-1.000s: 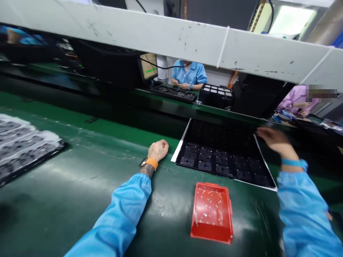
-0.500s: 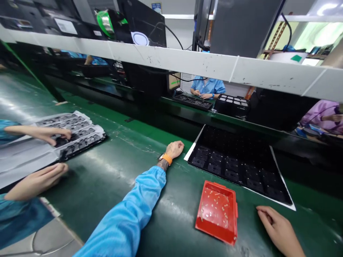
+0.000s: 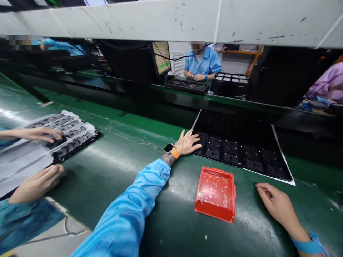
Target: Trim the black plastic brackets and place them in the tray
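Observation:
My left hand [image 3: 189, 143] lies open with its fingers spread on the near left corner of a black compartment tray [image 3: 241, 146], which rests on a white sheet on the green conveyor belt [image 3: 120, 167]. An orange-strapped watch is on that wrist. My right hand [image 3: 276, 204] rests on the belt to the right of a small red dish [image 3: 215, 192] that holds several tiny pale parts. Its fingers are loosely curled and hold nothing that I can see. The dish sits between my two hands, just in front of the tray.
At the left a co-worker's hands [image 3: 37, 178] work at another black tray [image 3: 66, 137] on white sheets. A white beam [image 3: 171, 19] crosses overhead. Across the line a person in blue [image 3: 202, 62] sits behind more black trays [image 3: 187, 85].
My left hand has gone from a fist beside the tray to flat and spread on its corner. My right hand came back from the tray's far right edge to the belt beside the red dish.

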A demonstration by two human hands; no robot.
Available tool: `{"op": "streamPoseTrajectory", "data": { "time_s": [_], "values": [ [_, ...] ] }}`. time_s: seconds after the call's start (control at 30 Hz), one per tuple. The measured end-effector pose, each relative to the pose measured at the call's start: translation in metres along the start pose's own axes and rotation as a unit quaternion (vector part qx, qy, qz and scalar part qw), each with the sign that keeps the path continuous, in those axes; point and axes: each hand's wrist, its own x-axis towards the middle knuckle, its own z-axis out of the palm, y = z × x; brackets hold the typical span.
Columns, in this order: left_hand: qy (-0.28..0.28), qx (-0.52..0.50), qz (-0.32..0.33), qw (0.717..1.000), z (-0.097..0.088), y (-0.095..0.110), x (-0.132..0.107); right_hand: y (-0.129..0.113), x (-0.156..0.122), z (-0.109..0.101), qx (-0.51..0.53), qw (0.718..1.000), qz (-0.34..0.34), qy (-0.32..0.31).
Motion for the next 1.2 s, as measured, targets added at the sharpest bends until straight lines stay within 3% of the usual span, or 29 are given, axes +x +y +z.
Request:
{"op": "streamPoseTrajectory", "data": {
  "time_s": [0.33,0.6,0.83,1.2],
  "values": [
    [-0.021,0.047,-0.038,0.998,0.000,0.000,-0.005,-0.002,-0.002,-0.004,0.011,1.000,0.009,-0.009],
    [-0.037,0.040,-0.010,0.998,0.000,0.015,-0.010,-0.004,-0.001,-0.009,0.009,1.000,0.007,-0.009],
    [-0.044,0.016,0.002,0.999,0.000,0.014,-0.010,-0.005,-0.001,-0.008,0.007,1.000,0.008,-0.015],
    [0.023,-0.025,-0.020,0.999,0.006,-0.006,-0.007,-0.005,-0.002,-0.009,0.016,1.000,0.008,-0.013]
  ]
}}
